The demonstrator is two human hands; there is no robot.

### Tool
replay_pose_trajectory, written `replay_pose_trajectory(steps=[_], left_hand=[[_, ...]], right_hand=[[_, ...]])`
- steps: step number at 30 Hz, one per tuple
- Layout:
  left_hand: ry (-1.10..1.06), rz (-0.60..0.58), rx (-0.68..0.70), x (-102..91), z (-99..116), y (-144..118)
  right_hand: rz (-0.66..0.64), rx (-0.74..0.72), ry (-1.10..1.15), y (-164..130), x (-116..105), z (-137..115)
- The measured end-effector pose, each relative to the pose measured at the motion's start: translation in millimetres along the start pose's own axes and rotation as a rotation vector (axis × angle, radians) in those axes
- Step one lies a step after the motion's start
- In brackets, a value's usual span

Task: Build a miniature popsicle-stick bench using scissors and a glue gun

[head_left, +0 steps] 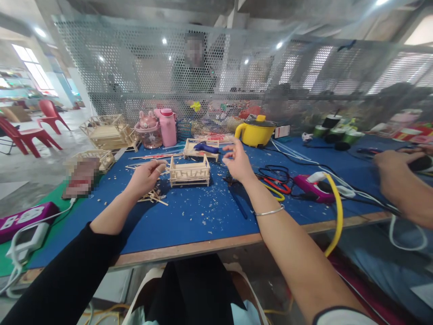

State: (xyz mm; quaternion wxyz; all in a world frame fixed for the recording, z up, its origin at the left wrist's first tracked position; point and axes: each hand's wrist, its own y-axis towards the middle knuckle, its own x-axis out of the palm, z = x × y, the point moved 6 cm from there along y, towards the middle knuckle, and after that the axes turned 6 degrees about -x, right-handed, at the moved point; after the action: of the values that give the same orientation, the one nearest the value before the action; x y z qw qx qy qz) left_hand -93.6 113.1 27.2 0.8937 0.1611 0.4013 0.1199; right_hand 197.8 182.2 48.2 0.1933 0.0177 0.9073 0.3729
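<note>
A small wooden model bed with railed sides stands upright on the blue tabletop. My left hand is just left of it, thumb and fingers pressed together. Whatever lies between those fingertips is too small to make out. Above the table, right of the model, my right hand has its fingers curled but apart, with nothing visible in them. Close to its fingertips is a dark blue tool, perhaps a glue gun, lying over a second wooden piece. Cut wooden sticks are heaped beside my left hand.
Wood scraps litter the blue table. A yellow electric pot and a pink bottle stand behind. More wooden models are at left. Cables and a purple power strip lie right, near another person's hand. A perforated screen rises behind.
</note>
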Motion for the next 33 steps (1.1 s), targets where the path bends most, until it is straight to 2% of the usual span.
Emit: replay_pose_trajectory(steps=[4,7,9,11,15,20,26,30,33], left_hand=[[-0.012,0.031,0.0,-1.5,1,-1],[-0.045,0.034,0.036,-0.5,3,-2],[-0.051,0.019,0.062,1.8,4,-2],[-0.043,-0.015,0.074,5.4,3,-2],[-0.082,-0.079,0.046,11.4,-4,0],[-0.102,-0.105,0.038,14.6,-4,0],[-0.113,-0.237,0.088,23.2,3,-5],[-0.039,-0.224,0.062,26.8,0,-5],[-0.068,-0.21,0.041,30.1,-1,-4]], right_hand=[[0.109,-0.067,-0.169,0,-6,-4],[0.206,-0.003,-0.227,-2,-15,-4],[0.224,0.06,-0.2,-3,-17,-2],[0.178,0.108,-0.147,-4,-14,1],[0.009,0.156,-0.035,-5,1,8],[-0.146,0.081,-0.051,-6,16,12],[-0.26,-0.017,-0.195,-10,25,12],[-0.403,0.0,-0.222,-16,33,10],[-0.49,0.0,-0.211,-20,39,8]])
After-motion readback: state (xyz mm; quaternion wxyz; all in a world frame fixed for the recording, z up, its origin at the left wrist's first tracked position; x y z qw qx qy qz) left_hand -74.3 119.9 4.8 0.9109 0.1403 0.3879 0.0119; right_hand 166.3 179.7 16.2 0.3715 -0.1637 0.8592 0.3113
